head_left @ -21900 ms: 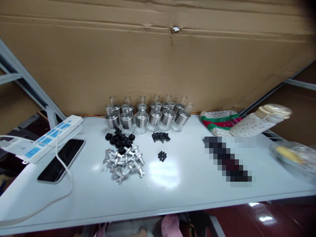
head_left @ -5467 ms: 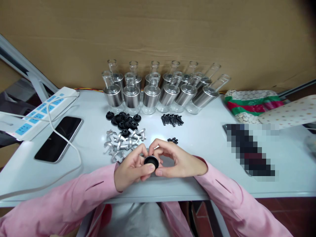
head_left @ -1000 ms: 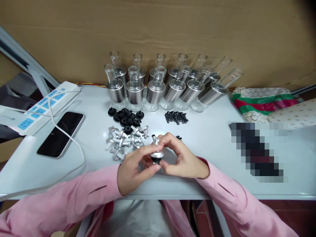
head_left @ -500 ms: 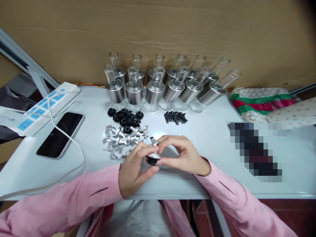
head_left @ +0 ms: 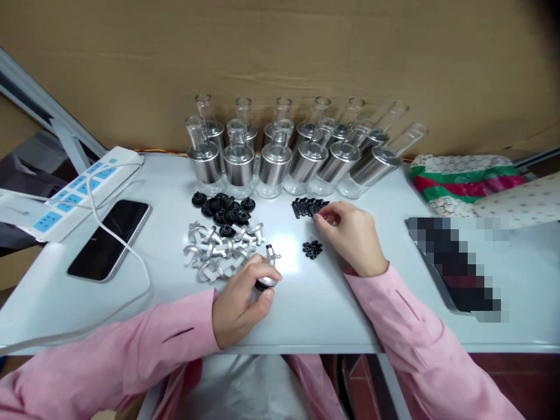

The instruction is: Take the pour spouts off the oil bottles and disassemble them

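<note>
My left hand is closed around a pourer spout, a silver body with a black ribbed stopper below and a black tip on top. The spout stands nearly upright just above the table. My right hand pinches at the right end of a row of small black plastic pieces. Its fingertips seem to be on one of them, mostly hidden. Nearer me lies a cluster of short black tubular pieces. Left of the held spout are loose silver spout bodies, with black rubber stoppers behind them.
Two rows of glass bottles with steel sleeves stand at the back against cardboard. A power strip, a phone and a white cable lie at the left. A patterned bag and a pixelated dark object are at the right.
My right hand has let go of the pourer spout and moved right and away from me to the small black pieces. My left hand keeps the spout almost in place.
</note>
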`<state>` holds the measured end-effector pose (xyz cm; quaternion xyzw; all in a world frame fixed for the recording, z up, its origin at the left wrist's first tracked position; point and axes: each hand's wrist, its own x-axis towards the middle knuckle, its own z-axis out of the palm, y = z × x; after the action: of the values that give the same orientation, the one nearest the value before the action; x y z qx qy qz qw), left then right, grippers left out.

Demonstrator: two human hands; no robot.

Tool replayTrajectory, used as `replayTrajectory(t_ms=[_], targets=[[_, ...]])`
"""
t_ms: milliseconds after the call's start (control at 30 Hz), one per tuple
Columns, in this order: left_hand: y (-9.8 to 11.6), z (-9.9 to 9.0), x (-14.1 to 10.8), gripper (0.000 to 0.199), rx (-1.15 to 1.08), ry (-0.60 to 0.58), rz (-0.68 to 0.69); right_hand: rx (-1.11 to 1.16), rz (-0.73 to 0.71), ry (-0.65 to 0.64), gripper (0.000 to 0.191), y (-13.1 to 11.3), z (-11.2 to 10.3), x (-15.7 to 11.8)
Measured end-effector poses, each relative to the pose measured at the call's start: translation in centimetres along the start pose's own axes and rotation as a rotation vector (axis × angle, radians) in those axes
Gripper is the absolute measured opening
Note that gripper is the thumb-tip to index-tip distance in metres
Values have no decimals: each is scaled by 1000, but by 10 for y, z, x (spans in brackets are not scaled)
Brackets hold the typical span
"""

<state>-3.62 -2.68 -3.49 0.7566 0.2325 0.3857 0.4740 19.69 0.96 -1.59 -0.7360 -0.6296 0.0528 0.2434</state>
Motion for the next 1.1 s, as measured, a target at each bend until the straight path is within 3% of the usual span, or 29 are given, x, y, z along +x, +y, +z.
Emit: replayTrajectory(t_ms=[133,333,467,600,733,833,1100], targets=[[1,0,1,15,-51,-41,17,-155,155,-69,20,5,1,5],[5,-2,1,17,-21,-127,33,-214,161,-138,20,0,3,3],[7,-1,-3,24,-51,-95,-54,-139,154,-120,13,1,4,3],[7,-1,-5,29,-38,-68,-114,142,95,-111,11,-5,-1,-2],[6,-2,1,18,5,-61,47,704,51,-397,15,-19,-6,-12],[6,-3,4,16,26,-60,94,928,-18,-570,19,-28,-9,-20],[8,-2,3,30,21,-66,-16,1058,-141,-437,13,-34,-8,-26]])
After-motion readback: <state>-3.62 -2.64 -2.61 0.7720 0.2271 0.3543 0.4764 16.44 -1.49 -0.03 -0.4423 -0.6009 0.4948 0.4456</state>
